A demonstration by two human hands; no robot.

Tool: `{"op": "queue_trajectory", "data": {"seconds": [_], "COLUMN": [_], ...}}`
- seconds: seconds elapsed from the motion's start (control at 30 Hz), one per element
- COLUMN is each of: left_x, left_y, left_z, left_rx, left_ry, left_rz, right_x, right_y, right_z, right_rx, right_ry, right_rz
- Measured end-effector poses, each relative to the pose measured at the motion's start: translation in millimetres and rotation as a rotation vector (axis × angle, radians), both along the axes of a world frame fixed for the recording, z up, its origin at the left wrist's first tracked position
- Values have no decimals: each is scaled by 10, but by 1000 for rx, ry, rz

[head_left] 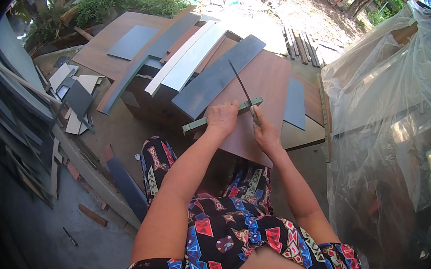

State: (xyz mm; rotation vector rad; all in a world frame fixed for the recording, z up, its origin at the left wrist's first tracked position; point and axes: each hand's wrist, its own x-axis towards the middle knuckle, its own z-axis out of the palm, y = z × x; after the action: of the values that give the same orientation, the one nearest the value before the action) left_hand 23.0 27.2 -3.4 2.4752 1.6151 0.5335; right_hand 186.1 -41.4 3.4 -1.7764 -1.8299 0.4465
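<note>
The left hand [222, 116] presses down on a green strip [198, 122] lying across the front edge of the brown board [268, 83]. The right hand [264, 131] grips a file [240, 83], its blade crossing the strip just beside the left hand.

The only packaging in view is a large clear plastic sheet [388, 115], crumpled and glossy, wrapped over bulky brownish shapes well to the right of the right hand [266, 134]. No labels, signs or screens show anywhere around the hands.
</note>
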Motion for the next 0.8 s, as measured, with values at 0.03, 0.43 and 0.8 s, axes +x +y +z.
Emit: {"op": "queue_trajectory", "data": {"seconds": [0.03,0.43,0.8], "left_x": [16,-29,-163], "left_y": [-3,35,-224], "left_z": [4,8,306], "left_rx": [-3,12,138], "left_ry": [-3,16,-104], "left_rz": [-5,8,-105], "right_x": [78,143,3], "right_y": [-157,-1034,-52], "right_z": [-55,-98,-251], "right_rx": [39,89,207], "right_ry": [-3,94,5], "right_rz": [11,13,20]}}
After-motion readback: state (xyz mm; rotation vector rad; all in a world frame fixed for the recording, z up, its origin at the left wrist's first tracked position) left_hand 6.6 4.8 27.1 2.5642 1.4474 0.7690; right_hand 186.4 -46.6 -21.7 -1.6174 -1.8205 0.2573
